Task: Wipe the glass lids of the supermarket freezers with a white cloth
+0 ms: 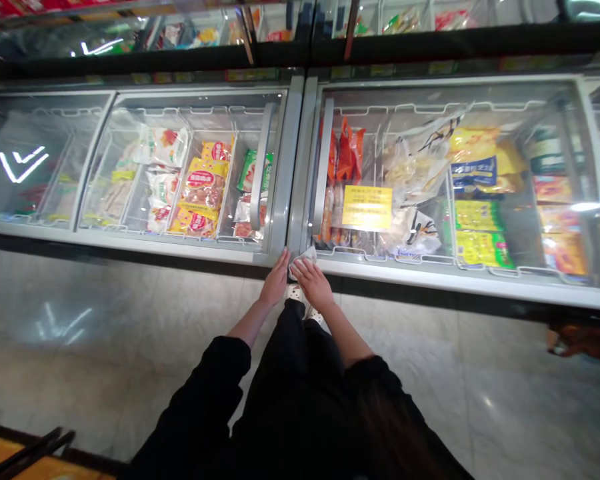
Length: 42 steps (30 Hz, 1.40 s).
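My right hand presses a crumpled white cloth against the front edge where two chest freezers meet. The cloth pokes out past my fingertips. Just to its left, my left hand rests at the corner of the left freezer, fingers stretched out, holding nothing that I can see. The right freezer begins beside the cloth. Both glass lids are closed over the frozen goods.
Wire baskets under the glass hold pink and yellow bags, orange packs and green packs. A yellow sign lies on the right side. Stocked shelves run behind. An orange-topped rack stands low at left on the tiled floor.
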Motion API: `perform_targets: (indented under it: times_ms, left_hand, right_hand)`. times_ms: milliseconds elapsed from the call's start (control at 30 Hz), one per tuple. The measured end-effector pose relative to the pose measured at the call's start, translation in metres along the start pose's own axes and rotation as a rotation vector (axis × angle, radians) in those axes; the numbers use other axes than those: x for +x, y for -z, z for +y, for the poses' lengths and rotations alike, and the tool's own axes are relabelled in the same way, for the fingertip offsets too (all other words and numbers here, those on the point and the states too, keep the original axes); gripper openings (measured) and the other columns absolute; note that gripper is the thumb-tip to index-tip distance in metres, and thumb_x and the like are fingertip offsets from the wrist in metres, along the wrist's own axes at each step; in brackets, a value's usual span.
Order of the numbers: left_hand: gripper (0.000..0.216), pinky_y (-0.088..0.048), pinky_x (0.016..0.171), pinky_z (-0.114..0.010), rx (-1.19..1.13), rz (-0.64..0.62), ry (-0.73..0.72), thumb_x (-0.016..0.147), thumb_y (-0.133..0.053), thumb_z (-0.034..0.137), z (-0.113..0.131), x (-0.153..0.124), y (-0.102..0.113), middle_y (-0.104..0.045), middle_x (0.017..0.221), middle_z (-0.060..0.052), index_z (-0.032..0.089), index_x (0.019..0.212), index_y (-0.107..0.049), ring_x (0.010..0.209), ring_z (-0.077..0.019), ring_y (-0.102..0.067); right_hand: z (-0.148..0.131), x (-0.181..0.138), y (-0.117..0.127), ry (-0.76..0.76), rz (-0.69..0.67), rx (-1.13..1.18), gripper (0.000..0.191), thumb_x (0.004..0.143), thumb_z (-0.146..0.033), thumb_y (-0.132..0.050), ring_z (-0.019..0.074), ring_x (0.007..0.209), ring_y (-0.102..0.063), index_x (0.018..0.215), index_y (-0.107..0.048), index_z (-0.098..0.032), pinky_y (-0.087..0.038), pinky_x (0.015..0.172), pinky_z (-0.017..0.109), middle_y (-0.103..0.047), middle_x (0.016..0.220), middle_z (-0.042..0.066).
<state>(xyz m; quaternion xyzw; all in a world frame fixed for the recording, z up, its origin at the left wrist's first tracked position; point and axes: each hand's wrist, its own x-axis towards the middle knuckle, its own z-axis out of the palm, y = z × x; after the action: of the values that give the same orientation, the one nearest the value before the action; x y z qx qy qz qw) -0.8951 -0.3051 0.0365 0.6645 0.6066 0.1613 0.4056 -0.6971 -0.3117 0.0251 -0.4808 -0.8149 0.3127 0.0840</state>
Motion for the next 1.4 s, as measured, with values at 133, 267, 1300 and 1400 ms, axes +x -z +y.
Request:
perform_targets:
  times_ms: [133, 267, 1300, 1400]
  left_hand:
    - [0.063, -0.028, 0.139, -0.051, 0.009, 0.005, 0.026, 0.11, -0.031, 0.014, -0.002, -0.02, 0.027, -0.031, 0.183, -0.009, 0.021, 0.173, -0.035, 0.169, -0.0218, -0.028]
    - [0.069, -0.027, 0.139, -0.052, 0.033, 0.009, 0.028, 0.106, -0.033, 0.012, -0.01, -0.018, 0.047, -0.032, 0.182, -0.006, 0.025, 0.174, -0.034, 0.169, -0.0207, -0.027]
    - [0.079, -0.017, 0.142, -0.054, 0.298, -0.159, -0.07, 0.108, -0.053, 0.033, 0.017, 0.122, 0.03, -0.02, 0.184, -0.016, 0.011, 0.178, -0.021, 0.172, -0.0294, -0.013]
    - [0.076, -0.013, 0.142, -0.055, 0.253, -0.115, -0.067, 0.111, -0.049, 0.036, 0.012, 0.142, 0.04, -0.02, 0.184, -0.015, 0.011, 0.177, -0.023, 0.173, -0.0295, -0.013]
  right_hand:
    - [-0.006, 0.036, 0.015, -0.016, -0.065, -0.027, 0.056, 0.111, -0.021, -0.045, 0.0253, 0.166, -0.036, 0.166, -0.054, -0.03, -0.033, 0.137, 0.05, -0.044, 0.176, 0.001]
    - [-0.003, 0.081, 0.027, -0.092, -0.07, -0.059, 0.058, 0.112, -0.025, -0.042, 0.0285, 0.169, -0.031, 0.171, -0.046, -0.023, -0.032, 0.136, 0.055, -0.035, 0.18, 0.006]
    - [0.044, 0.156, 0.11, -0.373, 0.115, -0.081, 0.076, 0.099, -0.016, -0.043, 0.0289, 0.171, -0.023, 0.175, -0.034, -0.013, -0.027, 0.139, 0.058, -0.035, 0.181, 0.011]
    - [0.065, 0.18, 0.122, -0.313, 0.061, -0.117, 0.078, 0.101, -0.018, -0.043, 0.0283, 0.172, -0.02, 0.177, -0.027, -0.014, -0.026, 0.14, 0.056, -0.03, 0.183, 0.01]
